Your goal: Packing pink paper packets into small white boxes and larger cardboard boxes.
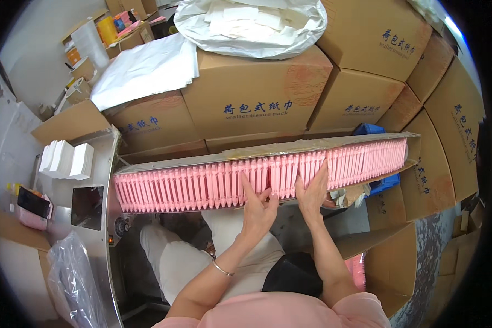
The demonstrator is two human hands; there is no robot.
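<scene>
A long row of pink wallet tissue packs (180,188) stands on edge, side by side, in a shallow trough across my lap. My left hand (258,212) rests at the near edge of the row, index finger stretched over the packs and thumb apart, beside a dark gap between packs. Just to the right, my right hand (312,199) lies against the row with thumb and index finger spread across several packs. A short section of packs sits between the two hands. Both hands look open; some fingertips are hidden among the packs.
Brown cartons (251,82) are stacked behind the trough and on the right. A white bag (251,33) of white tissues sits on top. At left, folded white tissues (65,159) lie on a metal table (95,218). An open carton (391,262) stands at my right.
</scene>
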